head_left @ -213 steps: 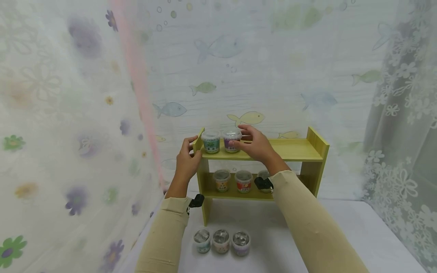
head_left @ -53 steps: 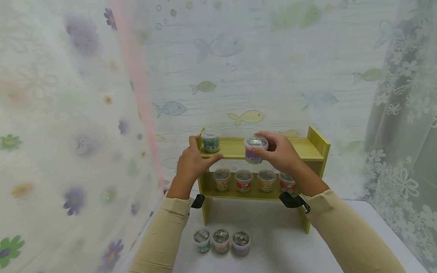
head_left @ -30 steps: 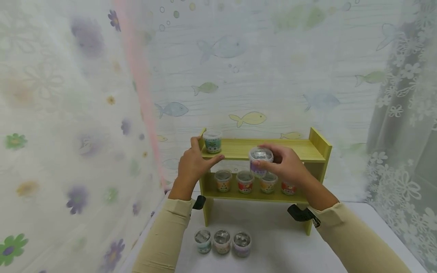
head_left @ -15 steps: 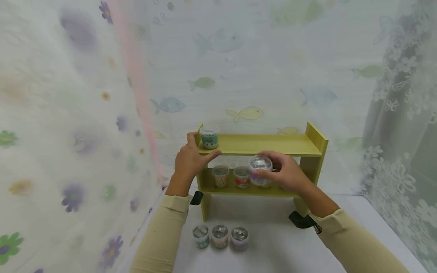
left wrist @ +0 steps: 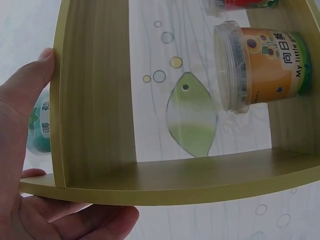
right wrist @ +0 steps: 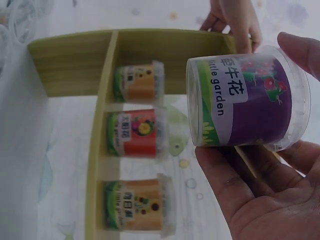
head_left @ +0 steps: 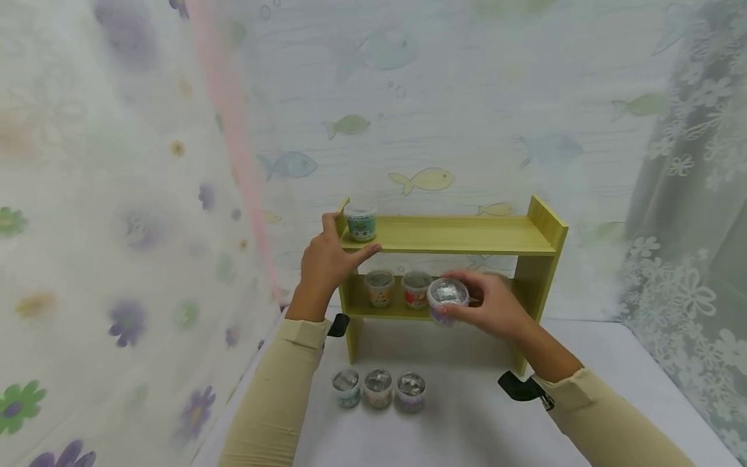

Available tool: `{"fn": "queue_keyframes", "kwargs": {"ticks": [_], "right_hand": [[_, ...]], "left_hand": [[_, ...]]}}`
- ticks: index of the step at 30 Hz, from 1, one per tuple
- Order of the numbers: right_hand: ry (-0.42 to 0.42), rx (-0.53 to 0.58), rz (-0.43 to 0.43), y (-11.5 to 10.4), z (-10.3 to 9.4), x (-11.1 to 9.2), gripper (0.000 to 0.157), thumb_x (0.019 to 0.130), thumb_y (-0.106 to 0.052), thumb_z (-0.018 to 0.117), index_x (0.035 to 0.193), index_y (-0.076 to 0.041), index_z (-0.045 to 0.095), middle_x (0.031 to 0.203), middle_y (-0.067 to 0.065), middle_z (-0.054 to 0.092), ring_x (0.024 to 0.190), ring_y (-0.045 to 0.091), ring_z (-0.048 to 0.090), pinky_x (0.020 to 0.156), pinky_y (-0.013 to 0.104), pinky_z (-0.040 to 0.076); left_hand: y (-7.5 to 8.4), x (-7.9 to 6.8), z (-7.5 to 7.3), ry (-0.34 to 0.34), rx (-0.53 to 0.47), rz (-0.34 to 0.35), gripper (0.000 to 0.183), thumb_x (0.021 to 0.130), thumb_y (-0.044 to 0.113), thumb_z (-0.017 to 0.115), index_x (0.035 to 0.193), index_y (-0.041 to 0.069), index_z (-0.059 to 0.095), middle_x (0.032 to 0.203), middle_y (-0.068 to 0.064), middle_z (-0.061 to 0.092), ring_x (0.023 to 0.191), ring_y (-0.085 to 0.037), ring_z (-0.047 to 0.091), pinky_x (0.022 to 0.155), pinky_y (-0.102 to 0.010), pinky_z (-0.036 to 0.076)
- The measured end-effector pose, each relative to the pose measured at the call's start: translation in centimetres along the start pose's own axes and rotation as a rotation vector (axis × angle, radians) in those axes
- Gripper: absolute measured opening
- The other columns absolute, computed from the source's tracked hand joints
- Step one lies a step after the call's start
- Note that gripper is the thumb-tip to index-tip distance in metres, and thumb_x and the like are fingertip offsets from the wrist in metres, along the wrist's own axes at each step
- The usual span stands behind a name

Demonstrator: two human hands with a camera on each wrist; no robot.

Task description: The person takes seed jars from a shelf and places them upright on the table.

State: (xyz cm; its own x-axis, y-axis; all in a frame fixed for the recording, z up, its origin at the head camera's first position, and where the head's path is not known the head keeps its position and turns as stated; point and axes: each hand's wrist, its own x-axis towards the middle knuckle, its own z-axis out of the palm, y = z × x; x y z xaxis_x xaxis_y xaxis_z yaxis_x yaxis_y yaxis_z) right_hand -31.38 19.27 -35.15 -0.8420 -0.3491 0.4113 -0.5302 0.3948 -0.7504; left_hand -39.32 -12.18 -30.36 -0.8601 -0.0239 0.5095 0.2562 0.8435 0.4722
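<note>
My right hand (head_left: 493, 305) holds a clear-lidded plastic cup (right wrist: 260, 100) with a purple flower label reading "little garden". Thumb and fingers grip it around the lid end, in front of the lower board. My left hand (head_left: 322, 269) holds the upper left corner of a yellow-green wooden shelf (head_left: 455, 233). In the left wrist view its thumb lies on the board's front edge, and its fingers reach around the side panel. Next to that hand a teal-labelled cup (head_left: 361, 224) stands on the top board. Orange (head_left: 380, 290) and red (head_left: 414, 295) cups stand below.
On the white tabletop (head_left: 467, 415), in front of the shelf, three foil-topped cups stand in a row: teal (head_left: 347, 392), pinkish (head_left: 378, 392) and purple (head_left: 411, 395). Behind hangs a fish-print curtain (head_left: 467, 117). Another orange cup (right wrist: 137, 82) on the lower board is hidden by my right hand in the head view.
The purple-labelled cup has come off the top board in my right hand, moving right, forward and down. My left thumb has spread onto the board's front edge. The head view has tilted slightly.
</note>
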Motion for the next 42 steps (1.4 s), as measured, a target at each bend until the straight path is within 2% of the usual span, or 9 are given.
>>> {"fn": "queue_keyframes", "kwargs": {"ticks": [8, 16, 19, 24, 30, 42], "right_hand": [[-0.019, 0.034, 0.034, 1.2, 1.0, -1.3, 0.057, 0.086, -0.024, 0.085, 0.135, -0.006, 0.063, 0.12, 0.015, 0.068, 0.105, 0.025, 0.07, 0.079, 0.027, 0.059], [-0.024, 0.06, 0.054, 2.4, 1.7, -2.1, 0.057, 0.084, -0.023, 0.087, 0.133, -0.006, 0.064, 0.12, 0.015, 0.069, 0.104, 0.026, 0.069, 0.078, 0.028, 0.059], [-0.033, 0.074, 0.065, 2.9, 2.1, -2.4, 0.057, 0.083, -0.022, 0.087, 0.132, -0.006, 0.064, 0.119, 0.015, 0.07, 0.101, 0.025, 0.07, 0.077, 0.029, 0.06], [-0.065, 0.133, 0.131, 3.9, 2.9, -3.3, 0.061, 0.082, -0.022, 0.089, 0.134, -0.007, 0.062, 0.12, 0.016, 0.068, 0.1, 0.025, 0.07, 0.077, 0.031, 0.061], [-0.085, 0.173, 0.166, 5.3, 3.7, -4.1, 0.064, 0.082, -0.021, 0.088, 0.137, -0.003, 0.059, 0.122, 0.018, 0.068, 0.104, 0.025, 0.07, 0.079, 0.032, 0.06], [-0.072, 0.143, 0.239, 7.2, 5.1, -5.2, 0.066, 0.081, -0.028, 0.089, 0.137, -0.005, 0.061, 0.123, 0.014, 0.068, 0.106, 0.025, 0.068, 0.081, 0.029, 0.058]], "left_hand": [[0.1, 0.2, 0.0, -0.027, 0.014, -0.028, 0.118, 0.071, 0.09, 0.063, 0.156, 0.018, 0.026, 0.089, -0.014, 0.07, 0.059, -0.028, 0.061, 0.053, -0.039, 0.046], [0.0, 0.1, -0.1, -0.007, 0.02, -0.015, 0.116, 0.073, 0.089, 0.063, 0.156, 0.017, 0.026, 0.086, -0.014, 0.069, 0.057, -0.028, 0.061, 0.051, -0.04, 0.046], [0.0, 0.1, -0.2, -0.006, 0.019, -0.013, 0.115, 0.073, 0.089, 0.064, 0.156, 0.018, 0.026, 0.093, -0.016, 0.071, 0.06, -0.029, 0.062, 0.053, -0.041, 0.048], [0.0, 0.1, -0.2, -0.017, 0.008, -0.023, 0.115, 0.073, 0.089, 0.064, 0.157, 0.02, 0.025, 0.104, -0.018, 0.072, 0.067, -0.029, 0.065, 0.059, -0.042, 0.051], [0.0, -0.1, 0.0, -0.018, -0.014, -0.03, 0.114, 0.074, 0.086, 0.065, 0.157, 0.02, 0.025, 0.099, -0.017, 0.072, 0.066, -0.03, 0.064, 0.057, -0.041, 0.049], [-0.2, -0.2, 0.2, -0.004, -0.025, -0.027, 0.112, 0.074, 0.087, 0.064, 0.157, 0.023, 0.025, 0.081, -0.011, 0.067, 0.059, -0.028, 0.061, 0.052, -0.039, 0.044]]}}
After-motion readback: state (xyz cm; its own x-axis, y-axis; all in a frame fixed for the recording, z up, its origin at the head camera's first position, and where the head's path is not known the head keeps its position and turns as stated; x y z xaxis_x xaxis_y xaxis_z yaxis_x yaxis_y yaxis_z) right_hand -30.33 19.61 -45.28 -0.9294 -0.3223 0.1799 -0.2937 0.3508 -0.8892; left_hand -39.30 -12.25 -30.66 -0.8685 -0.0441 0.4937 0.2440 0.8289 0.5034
